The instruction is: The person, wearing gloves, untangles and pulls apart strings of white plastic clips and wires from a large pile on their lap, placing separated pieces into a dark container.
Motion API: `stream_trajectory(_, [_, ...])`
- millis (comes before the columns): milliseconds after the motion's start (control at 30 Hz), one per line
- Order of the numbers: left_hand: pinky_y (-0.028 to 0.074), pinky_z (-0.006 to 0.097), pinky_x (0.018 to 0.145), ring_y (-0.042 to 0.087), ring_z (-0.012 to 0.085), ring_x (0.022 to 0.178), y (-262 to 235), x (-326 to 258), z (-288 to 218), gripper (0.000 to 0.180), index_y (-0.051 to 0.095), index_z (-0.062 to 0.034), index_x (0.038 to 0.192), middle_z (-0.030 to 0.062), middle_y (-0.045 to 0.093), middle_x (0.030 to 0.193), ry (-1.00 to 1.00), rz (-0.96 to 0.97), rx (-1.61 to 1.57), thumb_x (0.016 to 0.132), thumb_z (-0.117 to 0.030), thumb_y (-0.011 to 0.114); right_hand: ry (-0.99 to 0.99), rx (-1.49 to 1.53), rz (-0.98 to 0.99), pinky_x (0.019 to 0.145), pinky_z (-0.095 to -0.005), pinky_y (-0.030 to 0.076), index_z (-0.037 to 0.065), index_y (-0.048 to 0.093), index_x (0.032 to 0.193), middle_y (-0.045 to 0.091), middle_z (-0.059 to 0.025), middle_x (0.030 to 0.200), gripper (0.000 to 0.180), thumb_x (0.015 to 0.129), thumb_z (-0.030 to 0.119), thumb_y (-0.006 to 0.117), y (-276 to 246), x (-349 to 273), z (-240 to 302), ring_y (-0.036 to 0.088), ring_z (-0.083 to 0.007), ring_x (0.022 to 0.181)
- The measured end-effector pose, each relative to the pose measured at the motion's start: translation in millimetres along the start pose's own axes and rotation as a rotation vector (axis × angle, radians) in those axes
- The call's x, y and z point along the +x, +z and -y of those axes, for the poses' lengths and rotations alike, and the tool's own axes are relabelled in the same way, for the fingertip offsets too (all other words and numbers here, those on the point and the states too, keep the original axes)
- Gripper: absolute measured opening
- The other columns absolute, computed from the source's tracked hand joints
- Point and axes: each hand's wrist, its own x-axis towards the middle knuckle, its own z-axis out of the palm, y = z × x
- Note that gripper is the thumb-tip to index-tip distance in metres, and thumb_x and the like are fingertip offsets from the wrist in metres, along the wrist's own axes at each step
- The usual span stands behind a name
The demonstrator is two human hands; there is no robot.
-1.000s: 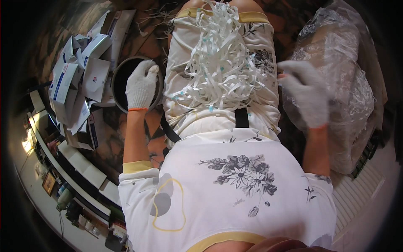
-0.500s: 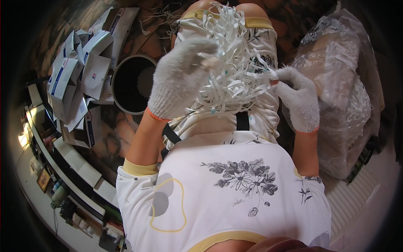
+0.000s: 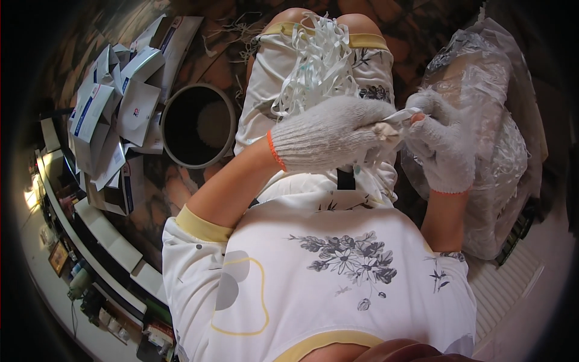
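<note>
A tangled pile of thin white strips (image 3: 322,66) lies across my lap, with pale green bits among them. Both of my hands wear white knitted gloves with orange cuffs. My right hand (image 3: 445,145) pinches a white strip (image 3: 405,114) between thumb and forefinger, to the right of the lap. My left hand (image 3: 335,134) reaches across the lap with its fingers closed at the same strip, close beside the right hand. The left hand covers the near part of the pile, and its fingertips are partly hidden.
A round dark bin (image 3: 198,127) stands left of my legs. Beyond it are stacked white and blue boxes (image 3: 139,114). To the right sits a large clear plastic bag (image 3: 500,145) with cardboard and white material inside. Loose strips (image 3: 232,30) lie on the patterned floor.
My left hand has moved right, from over the pile to beside my right hand, and closed on the strip. My right hand has shifted slightly right.
</note>
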Motion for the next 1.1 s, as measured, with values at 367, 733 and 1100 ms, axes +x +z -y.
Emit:
stream_trajectory(367, [0.054,0.026,0.077,0.066,0.0153,0.087,6.0,-9.6,29.3,0.031,0.059,-0.001,0.113,0.0064,0.065,0.094,0.001,-0.035,-0.588,0.093,-0.024,0.06,-0.118,0.348,0.035,0.086,-0.0275,0.046,-0.001,0.06,0.1,0.064,-0.0075,0.099,0.016,0.089,0.01,0.063,4.3,16.7,-25.6,0.06,-0.0149,0.094])
stream_trajectory(733, [0.039,0.022,0.054,0.042,0.007,0.058,14.1,-4.7,40.3,0.024,0.061,-0.0014,0.096,-0.0023,0.047,0.066,-0.144,-0.137,-0.595,0.095,-0.025,0.057,-0.155,0.442,0.029,0.089,-0.0325,0.049,0.0,0.059,0.104,0.065,-0.0115,0.103,0.02,0.093,0.016,0.061,-11.1,22.8,-34.7,0.062,-0.0193,0.096])
stream_trajectory(1100, [0.035,0.022,0.047,0.035,0.0066,0.048,-9.1,-24.5,38.5,0.04,0.059,-0.0053,0.09,-0.0044,0.039,0.059,0.027,-0.268,-0.604,0.1,-0.041,0.044,-0.054,0.201,0.11,0.069,-0.0232,0.049,0.0,0.06,0.103,0.067,-0.0101,0.097,0.027,0.092,0.025,0.063,-27.9,13.1,-36.3,0.063,-0.0132,0.085])
